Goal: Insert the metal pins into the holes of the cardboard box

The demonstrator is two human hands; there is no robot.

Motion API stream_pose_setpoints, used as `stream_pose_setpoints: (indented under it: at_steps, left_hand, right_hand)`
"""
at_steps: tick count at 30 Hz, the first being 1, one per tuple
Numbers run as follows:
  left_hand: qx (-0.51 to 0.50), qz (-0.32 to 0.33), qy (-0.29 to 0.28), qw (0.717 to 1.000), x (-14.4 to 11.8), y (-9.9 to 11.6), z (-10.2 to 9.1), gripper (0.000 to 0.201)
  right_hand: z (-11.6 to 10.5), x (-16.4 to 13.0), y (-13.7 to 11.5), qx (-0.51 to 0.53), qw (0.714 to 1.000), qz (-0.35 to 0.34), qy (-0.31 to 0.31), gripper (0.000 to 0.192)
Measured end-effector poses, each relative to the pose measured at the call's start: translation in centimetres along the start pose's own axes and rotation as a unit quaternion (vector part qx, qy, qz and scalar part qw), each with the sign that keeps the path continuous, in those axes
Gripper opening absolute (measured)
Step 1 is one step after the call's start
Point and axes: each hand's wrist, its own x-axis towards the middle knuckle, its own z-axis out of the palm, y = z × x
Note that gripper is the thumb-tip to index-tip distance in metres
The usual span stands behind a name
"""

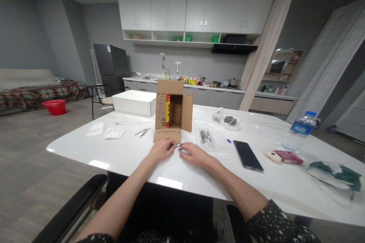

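My left hand [161, 149] rests low over the white table, its fingers curled on a small dark metal piece [170, 146] whose kind I cannot make out. From the right, my right hand [194, 154] reaches close to the piece's thin end, thumb and fingers drawn together; what they hold is too small to tell. Just beyond both hands stands an open cardboard box [186, 114], its front flap [167, 135] folded down onto the table and dotted with small dark marks or bits. A clear plastic pack [205, 139] with small metal parts lies right of the box.
Thin metal rods [144, 133] and crumpled tissues [114, 133] lie to the left, with a white box [134, 102] behind. On the right are a phone [247, 155], a maroon box [289, 157], a water bottle [299, 131] and a white device with cable [229, 120].
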Motion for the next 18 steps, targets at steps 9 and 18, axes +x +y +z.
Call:
stream_pose_setpoints:
  at_steps: [9,18]
  left_hand:
    - [-0.003,-0.001,-0.003,1.0,-0.04,0.19,-0.19,0.015]
    - [-0.001,0.0,0.001,1.0,-0.11,0.31,-0.25,0.015]
  right_hand:
    - [0.09,-0.05,0.18,-0.001,1.0,-0.003,0.001,0.024]
    - [0.05,0.01,0.05,-0.003,1.0,0.003,-0.003,0.024]
